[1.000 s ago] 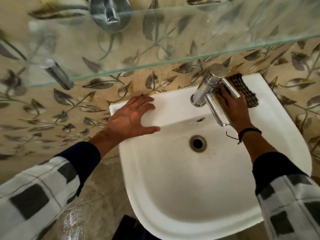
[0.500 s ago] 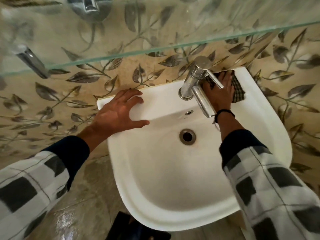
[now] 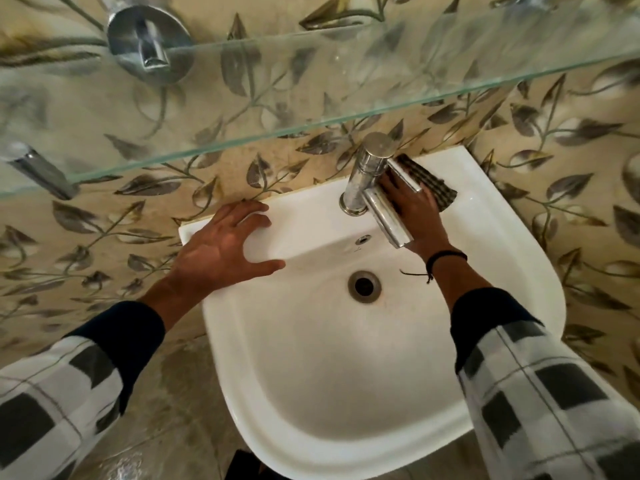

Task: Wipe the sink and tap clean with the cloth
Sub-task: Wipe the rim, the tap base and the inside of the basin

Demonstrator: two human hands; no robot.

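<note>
Head view — glass shelf (image 3: 311, 81) juts above the sink (image 3: 311, 393), the tap (image 3: 367, 174) reaching across my right hand (image 3: 415, 213), fingers flat, pressing the checked cloth (image 3: 436, 187) onto the back ledge right of the tap. My left hand (image 3: 221, 247) rests splayed on the left ledge. Down in the basin — the drain (image 3: 364, 286).

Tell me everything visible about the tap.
The tap is shiny, chrome-looking metal: an upright cylinder with a flat round cap, standing on a ring base on the back ledge of the white sink. A straight spout slants forward over the basin; a thin lever juts to its right. No water runs. The right hand presses a dark checked cloth on the ledge just behind the spout, fingers under the lever; whether they touch the metal is unclear.
</note>
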